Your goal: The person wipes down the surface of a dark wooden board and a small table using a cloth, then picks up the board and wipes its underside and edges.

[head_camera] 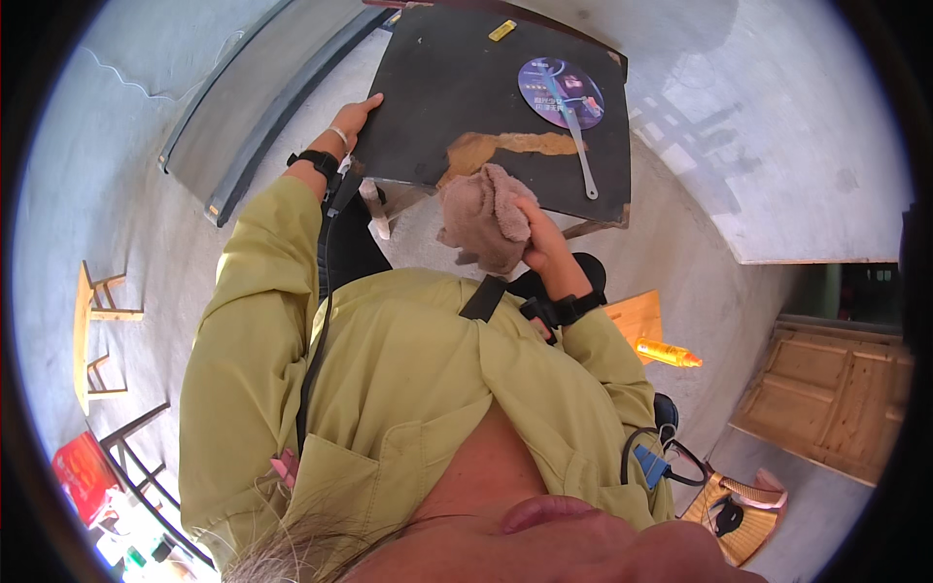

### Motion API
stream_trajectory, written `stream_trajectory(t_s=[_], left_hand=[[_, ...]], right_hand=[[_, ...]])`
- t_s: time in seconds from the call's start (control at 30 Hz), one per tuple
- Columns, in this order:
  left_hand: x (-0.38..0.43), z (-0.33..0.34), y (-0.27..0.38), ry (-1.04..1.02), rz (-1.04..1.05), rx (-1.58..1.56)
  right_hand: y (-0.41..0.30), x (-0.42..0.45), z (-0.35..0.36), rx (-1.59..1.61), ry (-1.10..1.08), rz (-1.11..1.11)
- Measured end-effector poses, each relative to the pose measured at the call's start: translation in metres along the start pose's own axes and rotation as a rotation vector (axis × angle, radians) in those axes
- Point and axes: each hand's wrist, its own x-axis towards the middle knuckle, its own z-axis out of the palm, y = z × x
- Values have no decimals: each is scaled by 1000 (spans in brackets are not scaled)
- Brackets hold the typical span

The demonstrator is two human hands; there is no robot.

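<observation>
A crumpled brown towel [485, 218] is bunched in my right hand [543, 237], just off the near edge of a black-topped table [437, 80]. My left hand [355, 120] is at the table's left edge, its thumb over the top and the other fingers largely hidden. Near the towel, a torn strip of brown surface [474, 149] shows in the black top. A round plastic hand fan [561, 95] lies at the table's right side, its pale handle pointing towards me. Farther back lies a small yellow lighter [502, 30].
At my right, a wooden stool [630, 317] bears a yellow bottle [667, 353]. A wooden bench [84, 335] stands far left. Beyond the table's left side is a long grey panel with dark edges [240, 102]. A wooden door [824, 393] is at far right.
</observation>
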Motion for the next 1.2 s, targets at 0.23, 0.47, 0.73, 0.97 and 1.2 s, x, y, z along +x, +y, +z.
stream_trajectory(t_s=[0.23,0.47,0.73,0.97,1.2], left_hand=[[10,-19,26,208,455,1210],[-49,131,61,-115,1349,1549],[-57,292,-24,-457,1943,1790],[-63,294,-12,-515,1869,1936],[-105,222,58,-334,1833,1372]], right_hand=[[-41,-55,10,-370,37,-393],[-73,-97,-15,-194,140,-779],[-67,-106,-26,-23,259,-859],[-81,-122,-36,65,310,-910],[-111,-97,-25,111,242,-997]])
